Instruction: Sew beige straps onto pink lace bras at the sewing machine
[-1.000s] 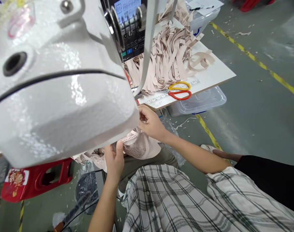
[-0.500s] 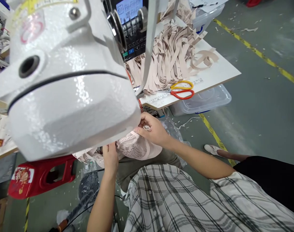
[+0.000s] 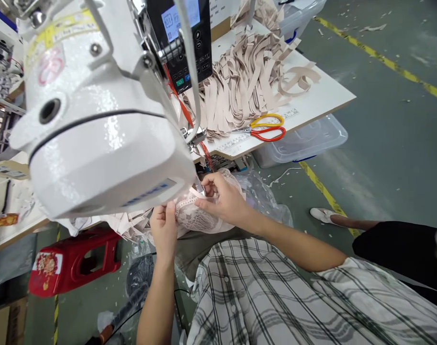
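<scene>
A pale pink lace bra (image 3: 195, 216) lies over my lap at the front of a white sewing machine (image 3: 114, 158). My left hand (image 3: 163, 229) is closed on the left part of its edge, thumb and fingers pinched together. On the other side, my right hand (image 3: 226, 200) pinches the same bra near a small metal part below the machine head. A narrow band of the edge runs between the two hands. The machine head hides the needle area, and what lies under my right fingertips is hidden.
Beige fabric strips (image 3: 247, 86) are heaped on the white table (image 3: 329, 93), beside red-and-yellow-handled scissors (image 3: 268, 128). A control panel (image 3: 189, 45) stands behind the machine. A red stool (image 3: 74, 261) is at left, a clear plastic box (image 3: 311, 141) under the table, and another person's leg (image 3: 358, 223) at right.
The view has shifted, so the machine head covers less of my hands. More of the bra edge shows between them, and lace now shows beyond my right hand. Both hands still grip the bra.
</scene>
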The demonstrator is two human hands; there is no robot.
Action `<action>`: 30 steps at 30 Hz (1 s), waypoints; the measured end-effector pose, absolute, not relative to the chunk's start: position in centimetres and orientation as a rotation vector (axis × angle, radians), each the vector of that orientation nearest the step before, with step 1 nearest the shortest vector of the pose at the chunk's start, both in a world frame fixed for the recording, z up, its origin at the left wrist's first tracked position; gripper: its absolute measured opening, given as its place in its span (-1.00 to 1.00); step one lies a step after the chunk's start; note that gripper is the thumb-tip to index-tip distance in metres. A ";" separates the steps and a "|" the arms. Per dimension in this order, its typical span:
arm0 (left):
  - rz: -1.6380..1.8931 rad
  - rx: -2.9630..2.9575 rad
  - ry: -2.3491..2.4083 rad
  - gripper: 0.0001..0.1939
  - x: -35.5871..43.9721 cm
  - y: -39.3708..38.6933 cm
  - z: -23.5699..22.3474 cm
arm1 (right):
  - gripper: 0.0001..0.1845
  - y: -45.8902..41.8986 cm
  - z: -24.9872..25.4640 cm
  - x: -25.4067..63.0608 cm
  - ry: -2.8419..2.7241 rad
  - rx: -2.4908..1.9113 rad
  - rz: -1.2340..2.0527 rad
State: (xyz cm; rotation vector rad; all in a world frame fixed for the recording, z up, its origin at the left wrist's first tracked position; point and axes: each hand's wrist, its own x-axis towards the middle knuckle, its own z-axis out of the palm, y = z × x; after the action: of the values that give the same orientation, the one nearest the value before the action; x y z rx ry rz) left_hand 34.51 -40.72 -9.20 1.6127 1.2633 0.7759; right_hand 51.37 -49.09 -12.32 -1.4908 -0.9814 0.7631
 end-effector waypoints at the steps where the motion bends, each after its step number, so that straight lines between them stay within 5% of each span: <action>1: 0.740 1.684 1.243 -0.76 34.4 -41.2 -8.9 | -0.49 -49.5 -12.3 51.4 -0.951 -1.466 0.839; 7: 0.492 1.809 1.037 -0.74 34.2 -44.4 -8.0 | -0.70 -52.5 -11.8 52.8 -0.949 -1.341 1.113; 17: 0.386 1.475 0.937 -0.62 36.0 -45.0 -9.7 | -0.70 -55.2 -12.3 53.6 -0.800 -1.155 1.349; 30: 0.436 1.855 0.921 -0.65 37.9 -48.0 -7.2 | -0.80 -56.4 -11.6 54.1 -1.002 -1.348 1.164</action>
State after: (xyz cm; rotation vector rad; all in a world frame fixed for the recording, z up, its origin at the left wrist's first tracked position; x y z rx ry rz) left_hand 37.86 -48.00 -7.16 1.8548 0.9205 0.4358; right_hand 54.14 -56.42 -11.57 -1.3482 -1.0018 1.1644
